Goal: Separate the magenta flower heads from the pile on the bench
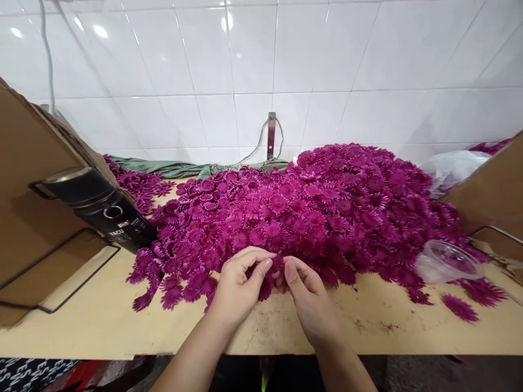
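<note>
Close together at the near side of a big heap of magenta artificial flower heads [286,212], both hands pinch at one magenta flower head [278,262]. My left hand [242,280] is closed, thumb and index finger pressed on the flower's left side. My right hand [307,288] has its thumb and index finger closed at the right side. The fingers and the heap behind partly hide this flower, and its lower part is hard to make out.
A black vacuum bottle [110,207] leans by a cardboard box [36,207] with a black wire frame at left. On the right are a clear plastic cup [449,264], another box [490,196] and a plastic bag [457,166]. White tiles back the table [183,332].
</note>
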Available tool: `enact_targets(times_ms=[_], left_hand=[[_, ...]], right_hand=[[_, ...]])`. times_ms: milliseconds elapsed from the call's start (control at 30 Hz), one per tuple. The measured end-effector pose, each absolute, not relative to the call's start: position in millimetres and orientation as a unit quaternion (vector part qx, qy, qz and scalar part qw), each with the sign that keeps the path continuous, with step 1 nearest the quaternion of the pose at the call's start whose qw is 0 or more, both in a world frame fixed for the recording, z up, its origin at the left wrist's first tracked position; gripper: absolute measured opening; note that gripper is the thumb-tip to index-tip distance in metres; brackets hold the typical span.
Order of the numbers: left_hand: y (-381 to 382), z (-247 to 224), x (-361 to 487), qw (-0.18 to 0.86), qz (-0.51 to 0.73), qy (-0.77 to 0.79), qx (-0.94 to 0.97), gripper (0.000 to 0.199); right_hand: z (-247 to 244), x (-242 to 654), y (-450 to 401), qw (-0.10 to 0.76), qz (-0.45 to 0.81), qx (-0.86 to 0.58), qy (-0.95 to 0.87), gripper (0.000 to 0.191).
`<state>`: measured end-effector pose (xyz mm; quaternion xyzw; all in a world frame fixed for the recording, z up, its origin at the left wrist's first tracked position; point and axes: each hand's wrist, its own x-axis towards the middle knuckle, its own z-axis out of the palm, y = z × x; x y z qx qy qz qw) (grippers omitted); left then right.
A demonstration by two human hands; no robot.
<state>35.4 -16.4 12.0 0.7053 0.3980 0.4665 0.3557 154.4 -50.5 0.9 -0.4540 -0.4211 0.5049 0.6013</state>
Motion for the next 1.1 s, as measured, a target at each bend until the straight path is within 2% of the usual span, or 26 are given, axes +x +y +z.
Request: enact_targets(times_ms=[200,433,567,667,800,900,1033,1100], left_hand=[[-16.9,10.6,37.5,0.377,0.469,0.411,0.685,0.014],[-18.5,10.1,40.5,0.311,0.509,0.425,0.681,0.016],[7.0,20.4,15.4,0.259,0.6,0.501,0.568,0.015],[19.1,29.6,-3.0,0.231,0.656,0.532,0.483,0.014],[-0.2,31.8,11.0,0.355,0.53,0.425,0.642,0.013],[-20.4,24.2,33.2,0.383,0.49,0.394,0.677,0.014],[-21.3,17.1,40.1,0.335,0.495,0.42,0.683,0.016],[-8.3,20.4,29.7,0.29,0.538,0.458,0.646,0.016]], right_hand=[[-3.8,157.3,-47.2,0.608,0.523,-0.43,-0.415,0.032],[-4.0,147.3,-52.7,0.59,0.3,-0.512,-0.548,0.028],[4.1,140.2,-73.9,0.589,0.22,-0.449,-0.634,0.024],[8.2,142.2,-80.6,0.592,0.259,-0.411,-0.643,0.021],[5.5,147.2,-64.6,0.583,0.409,-0.438,-0.549,0.022],[0.2,146.3,-51.9,0.596,0.462,-0.429,-0.498,0.026],[-2.2,141.2,-55.2,0.597,0.404,-0.47,-0.509,0.025],[-1.2,138.7,-65.0,0.592,0.348,-0.488,-0.539,0.024]])
